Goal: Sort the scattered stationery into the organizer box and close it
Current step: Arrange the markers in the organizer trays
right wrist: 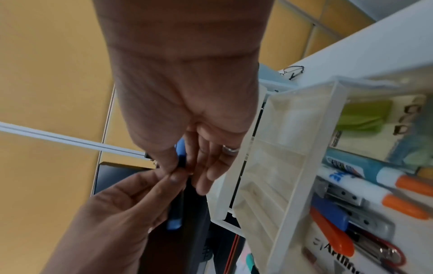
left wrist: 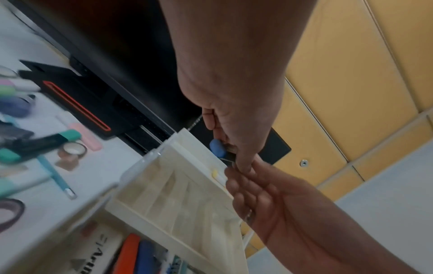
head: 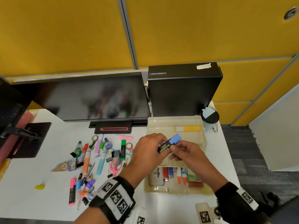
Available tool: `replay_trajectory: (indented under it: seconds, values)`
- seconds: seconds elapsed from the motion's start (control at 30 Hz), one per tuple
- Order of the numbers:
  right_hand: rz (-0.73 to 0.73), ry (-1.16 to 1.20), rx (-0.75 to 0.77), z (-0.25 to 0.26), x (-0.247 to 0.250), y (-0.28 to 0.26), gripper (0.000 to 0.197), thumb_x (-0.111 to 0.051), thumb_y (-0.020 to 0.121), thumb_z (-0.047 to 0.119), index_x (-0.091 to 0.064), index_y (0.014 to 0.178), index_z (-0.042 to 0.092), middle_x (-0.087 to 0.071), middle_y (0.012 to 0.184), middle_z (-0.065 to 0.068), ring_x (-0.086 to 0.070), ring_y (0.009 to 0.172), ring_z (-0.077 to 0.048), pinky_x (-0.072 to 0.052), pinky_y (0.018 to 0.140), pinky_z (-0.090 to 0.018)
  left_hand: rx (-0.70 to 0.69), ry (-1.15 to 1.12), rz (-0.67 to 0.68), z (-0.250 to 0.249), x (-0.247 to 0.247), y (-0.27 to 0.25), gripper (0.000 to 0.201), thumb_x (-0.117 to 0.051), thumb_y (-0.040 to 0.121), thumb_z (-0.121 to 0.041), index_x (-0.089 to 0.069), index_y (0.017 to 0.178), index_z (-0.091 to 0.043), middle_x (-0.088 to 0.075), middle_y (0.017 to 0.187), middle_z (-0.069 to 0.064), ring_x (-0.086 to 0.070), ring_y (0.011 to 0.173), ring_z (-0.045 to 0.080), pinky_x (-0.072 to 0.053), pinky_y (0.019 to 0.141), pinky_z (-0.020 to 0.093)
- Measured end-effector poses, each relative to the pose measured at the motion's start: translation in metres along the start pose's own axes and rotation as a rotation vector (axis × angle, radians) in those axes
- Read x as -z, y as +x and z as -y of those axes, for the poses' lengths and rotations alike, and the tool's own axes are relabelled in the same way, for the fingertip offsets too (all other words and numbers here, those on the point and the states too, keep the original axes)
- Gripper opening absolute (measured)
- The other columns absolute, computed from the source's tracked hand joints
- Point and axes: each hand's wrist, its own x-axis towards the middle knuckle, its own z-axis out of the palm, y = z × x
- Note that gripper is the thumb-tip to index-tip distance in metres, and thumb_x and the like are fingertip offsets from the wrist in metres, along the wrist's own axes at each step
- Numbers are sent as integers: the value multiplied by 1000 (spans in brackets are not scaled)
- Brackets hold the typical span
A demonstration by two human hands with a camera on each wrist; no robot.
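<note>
Left hand (left wrist: 234, 103) and right hand (left wrist: 276, 200) together on blue-capped highlighter (left wrist: 218, 150) above open organizer box (left wrist: 178, 194)

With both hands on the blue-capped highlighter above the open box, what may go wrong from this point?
1. The left hand and right hand hold the blue-capped highlighter only with fingertips; it might slip and fall into the organizer box.
2. A forearm sweeping back over the scattered stationery may push pieces off the table.
</note>
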Motion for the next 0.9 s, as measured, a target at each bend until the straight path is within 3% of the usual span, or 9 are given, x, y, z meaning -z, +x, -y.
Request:
replay_trajectory:
  seconds: [0.13, 0.2, 0.3, 0.43, 0.53, 0.67, 0.8, 0.83, 0.9]
  values:
    - [-215, 151, -30, -8, 0, 6, 19, -64, 101, 24, -74, 103, 7, -80, 90, -7, -74, 83, -20, -57, 79, -32, 17, -115, 3, -12, -36, 11, 34, -75, 84, -53, -62, 109, -34, -63, 97, -16, -58, 81, 4, -54, 74, 31]
    - [-315, 194, -27, -13, 6, 2, 18, -65, 101, 23, -73, 101, 7, -79, 87, -10, -74, 78, -21, -58, 74, -31, -21, -109, 50, -14, -50, 8, 52, -71, 80, -65, -59, 122, -36, -61, 110, -18, -57, 96, 3, -51, 88, 28]
    - [-354, -40, 19, -27, 29, -4, 12, -69, 98, 22, -74, 93, 12, -75, 77, -9, -70, 69, -22, -57, 69, -34, -111, 122, 102, -4, -63, 2, 72, -56, 82, -79, -54, 136, -31, -53, 130, -11, -48, 119, 12, -39, 106, 34]
    - [-248, -442, -87, -60, 58, -2, 17, -73, 94, 23, -72, 80, 13, -64, 62, 1, -57, 56, -9, -45, 57, -18, -119, 185, 148, 16, -66, -7, 64, -62, 90, -61, -49, 143, -27, -44, 143, -8, -43, 131, 16, -34, 114, 34]
    - [-283, -573, -104, -73, 63, 10, 31, -69, 97, 27, -69, 72, 7, -64, 63, -6, -60, 63, -22, -44, 57, -27, -101, 130, 158, 19, -63, -11, 59, -67, 94, -44, -48, 146, -25, -43, 147, -8, -42, 134, 14, -36, 114, 29]
    - [-344, -628, -72, -65, 50, 31, 47, -65, 99, 24, -51, 54, 19, -53, 55, 2, -52, 55, -14, -29, 49, -16, -67, 97, 170, 17, -59, -9, 55, -67, 95, -35, -49, 146, -25, -44, 151, -8, -41, 136, 13, -34, 114, 26]
    - [-410, -617, -66, -73, 35, 40, 36, -72, 95, 24, -64, 60, 20, -62, 60, 4, -57, 56, -3, -32, 48, -11, -62, 73, 206, 22, -58, -11, 53, -66, 95, -32, -50, 145, -24, -39, 156, -8, -37, 141, 14, -34, 114, 27]
    - [-432, -603, -48, -76, 34, 39, 29, -74, 94, 23, -70, 66, 20, -68, 65, 4, -60, 60, -5, -33, 52, -9, -65, 59, 220, 24, -57, -13, 53, -67, 96, -32, -50, 145, -25, -38, 158, -8, -35, 143, 13, -34, 115, 27]
    - [-492, -576, -6, -80, 32, 35, 9, -76, 92, 21, -81, 87, 16, -76, 80, -1, -64, 70, -11, -41, 63, -15, -87, 35, 243, 29, -53, -18, 52, -67, 96, -32, -50, 145, -26, -36, 159, -9, -33, 144, 12, -35, 116, 28]
